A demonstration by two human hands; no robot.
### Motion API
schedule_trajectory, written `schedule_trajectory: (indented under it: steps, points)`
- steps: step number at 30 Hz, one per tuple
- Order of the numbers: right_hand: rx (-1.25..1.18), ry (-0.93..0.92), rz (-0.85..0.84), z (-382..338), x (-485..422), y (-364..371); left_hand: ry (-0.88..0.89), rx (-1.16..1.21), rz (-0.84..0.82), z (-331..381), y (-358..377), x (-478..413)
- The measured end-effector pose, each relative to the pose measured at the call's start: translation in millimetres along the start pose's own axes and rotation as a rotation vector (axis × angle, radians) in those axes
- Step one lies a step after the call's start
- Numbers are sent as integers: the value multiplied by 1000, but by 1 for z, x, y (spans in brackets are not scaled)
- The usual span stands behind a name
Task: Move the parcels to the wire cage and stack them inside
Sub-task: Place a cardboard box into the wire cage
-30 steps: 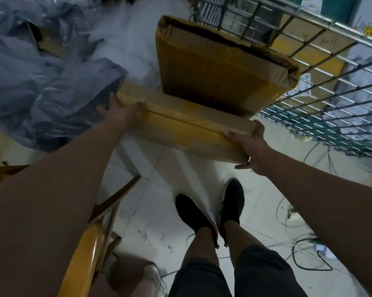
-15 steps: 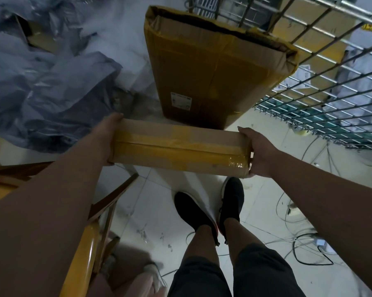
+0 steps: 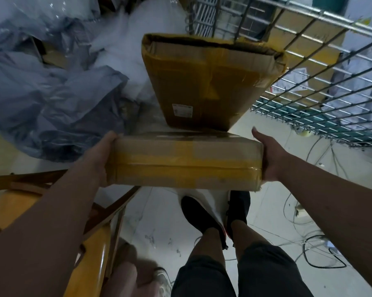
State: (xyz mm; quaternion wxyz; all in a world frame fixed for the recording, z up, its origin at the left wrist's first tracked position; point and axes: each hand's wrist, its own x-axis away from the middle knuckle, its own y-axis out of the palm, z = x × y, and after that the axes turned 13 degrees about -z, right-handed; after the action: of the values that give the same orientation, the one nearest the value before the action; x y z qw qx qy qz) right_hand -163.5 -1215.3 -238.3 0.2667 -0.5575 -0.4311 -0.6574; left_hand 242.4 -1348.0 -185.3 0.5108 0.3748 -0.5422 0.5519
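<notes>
the flat brown cardboard parcel with yellow tape (image 3: 187, 161) is up over the white tiled floor (image 3: 159, 221), short of the grey wire cage (image 3: 322, 82). left hand (image 3: 97, 161) presses one end, fingers (image 3: 108, 140) flat; right hand (image 3: 270, 159) on the other end, thumb up, its fingers hidden, can't tell.

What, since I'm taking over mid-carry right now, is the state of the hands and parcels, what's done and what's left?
The left hand presses the carried parcel at its left end; the right hand presses its right end.
The carried parcel is held off the floor, outside the wire cage.
A larger parcel stands ahead, beside the cage.
Done: one parcel lifted.
Left: put it in the cage, then the larger one, stacked.
</notes>
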Motion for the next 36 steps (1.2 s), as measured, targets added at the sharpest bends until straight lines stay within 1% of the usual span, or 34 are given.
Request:
schedule_trajectory:
  steps: [2, 3, 6, 8, 10, 11, 12, 14, 15, 16, 18, 20, 21, 22, 24, 27, 30, 32, 34, 36]
  points:
    - [12, 8, -94, 2, 16, -6, -35, -4, -49, -1, -5, 15]
    - [33, 4, -111, 2, 24, -10, -41, -3, -68, 0, -6, 23]
    - [87, -1, -30, 1, 46, -20, -8, -11, -89, 5, 1, 48]
    - [84, -22, 30, 1, 61, -28, 58, -22, -86, 9, 13, 62]
    - [78, -50, 41, 4, 76, -35, 152, -88, -66, 11, 29, 77]
    - [70, -72, 34, 4, 84, -40, 232, -207, -21, 11, 37, 86]
    - [59, -94, 35, 5, 87, -45, 335, -376, 40, 10, 43, 92]
    - [58, -127, 54, 6, 99, -56, 602, -728, 171, 7, 58, 112]
    - [54, -134, 60, 6, 105, -63, 751, -848, 198, 6, 68, 122]
    - [49, -141, 63, 7, 110, -70, 892, -944, 172, 5, 80, 134]
    - [64, -151, 28, 6, 121, -78, 1090, -1152, 21, -2, 106, 154]
    - [64, -143, -35, 5, 133, -87, 1188, -1428, -135, -13, 133, 172]
    - [52, -138, -46, 5, 139, -93, 1228, -1570, -172, -20, 145, 179]
    - [46, -141, -52, 4, 145, -98, 1273, -1678, -177, -26, 154, 184]
    - [57, -166, -42, 4, 158, -105, 1367, -1808, -121, -34, 169, 194]
    - [84, -171, -52, 2, 177, -113, 1430, -1901, -18, -34, 186, 211]
    - [110, -138, -98, 2, 201, -118, 1523, -1883, -24, -27, 193, 233]
    - [122, -115, -98, 2, 219, -120, 1574, -1850, -29, -21, 194, 253]
    - [90, -61, -71, 4, 241, -121, 1562, -1841, -24, -12, 195, 279]
    - [46, -58, -56, 5, 261, -119, 1484, -1840, -35, 3, 195, 306]
